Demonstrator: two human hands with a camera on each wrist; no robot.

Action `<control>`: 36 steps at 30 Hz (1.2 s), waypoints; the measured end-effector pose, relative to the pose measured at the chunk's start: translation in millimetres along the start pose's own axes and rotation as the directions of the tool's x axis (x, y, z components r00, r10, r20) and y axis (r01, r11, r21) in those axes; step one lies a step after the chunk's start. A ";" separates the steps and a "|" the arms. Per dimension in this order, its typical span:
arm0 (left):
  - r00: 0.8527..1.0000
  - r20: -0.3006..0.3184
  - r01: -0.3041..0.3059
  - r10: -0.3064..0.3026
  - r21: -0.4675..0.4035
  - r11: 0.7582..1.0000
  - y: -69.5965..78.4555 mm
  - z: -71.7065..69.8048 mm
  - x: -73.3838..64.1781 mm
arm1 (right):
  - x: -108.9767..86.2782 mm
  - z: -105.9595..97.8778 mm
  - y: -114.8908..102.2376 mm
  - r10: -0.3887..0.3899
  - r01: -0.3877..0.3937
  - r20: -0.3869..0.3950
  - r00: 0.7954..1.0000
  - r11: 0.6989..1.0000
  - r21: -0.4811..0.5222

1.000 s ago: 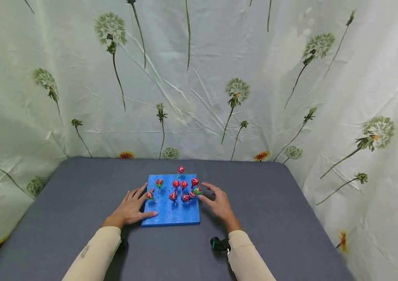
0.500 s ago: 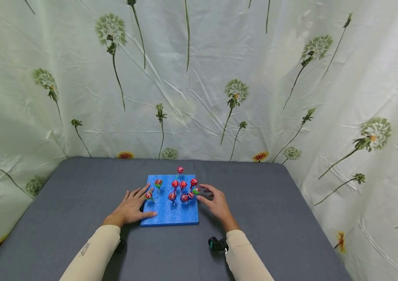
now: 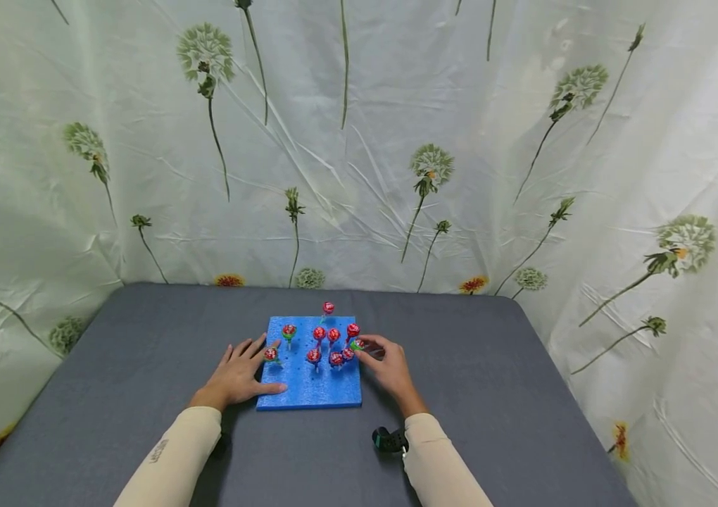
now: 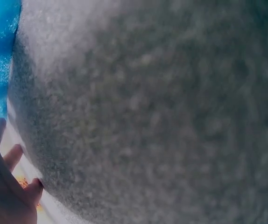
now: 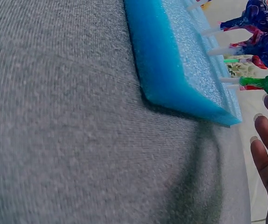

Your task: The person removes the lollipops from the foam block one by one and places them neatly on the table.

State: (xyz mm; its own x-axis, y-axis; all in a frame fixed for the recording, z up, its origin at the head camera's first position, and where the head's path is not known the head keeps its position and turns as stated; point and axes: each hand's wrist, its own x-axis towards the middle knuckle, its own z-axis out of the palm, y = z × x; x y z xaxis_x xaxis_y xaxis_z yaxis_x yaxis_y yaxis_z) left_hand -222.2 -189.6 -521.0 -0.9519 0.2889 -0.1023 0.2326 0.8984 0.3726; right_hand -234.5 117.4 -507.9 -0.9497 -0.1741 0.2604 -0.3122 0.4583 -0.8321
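A blue foam board lies flat on the table, with several wrapped lollipops standing in it on their sticks. My left hand rests with spread fingers along the board's left edge, its thumb on the surface and its fingers beside a red-and-green lollipop. At the right edge my right hand pinches the head of a green lollipop between thumb and index finger. In the right wrist view its white stick still stands in the foam. Close to it are dark blue-and-red lollipops and a red lollipop.
Several more lollipops, including a red one at the back edge and a green-wrapped one at the left, stand apart on the board. Grey cloth covers the table. A white flowered curtain hangs behind it.
My right hand has moved slightly left, and its thumb and index finger have closed on the green lollipop's head. My left hand stays on the board.
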 end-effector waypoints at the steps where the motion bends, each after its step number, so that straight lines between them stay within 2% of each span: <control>1: 1.000 -0.001 0.003 -0.003 0.004 1.000 0.8 -0.9 -0.6 | 0.1 0.5 0.0 -0.001 0.001 -0.006 1.000 1.000 0.005; 11: 1.000 -0.024 -0.017 0.017 0.004 1.000 -0.3 -2.0 -4.6 | -0.3 5.5 0.4 -0.006 0.008 -0.035 0.999 0.999 0.036; 17: 0.999 -0.035 -0.022 0.022 -0.009 1.000 -1.3 -1.1 -4.7 | 0.2 7.8 0.7 0.019 -0.017 -0.046 0.999 0.998 0.057; 27: 1.000 0.029 0.015 -0.013 -0.064 0.998 2.0 -2.9 0.3 | 1.6 7.4 1.7 0.013 -0.010 -0.051 0.999 0.998 0.057; 36: 1.000 0.021 0.019 -0.017 -0.061 0.998 0.8 -2.0 -0.9 | 4.4 3.7 1.0 -0.014 0.015 -0.033 0.999 0.998 0.054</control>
State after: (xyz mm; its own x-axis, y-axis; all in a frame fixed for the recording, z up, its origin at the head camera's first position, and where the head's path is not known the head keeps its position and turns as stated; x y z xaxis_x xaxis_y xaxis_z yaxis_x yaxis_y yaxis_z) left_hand -221.5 -189.9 -518.7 -0.9514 0.2801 -0.1281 0.2023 0.8818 0.4260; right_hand -238.9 113.8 -509.4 -0.9457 -0.1510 0.2880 -0.3250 0.4079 -0.8532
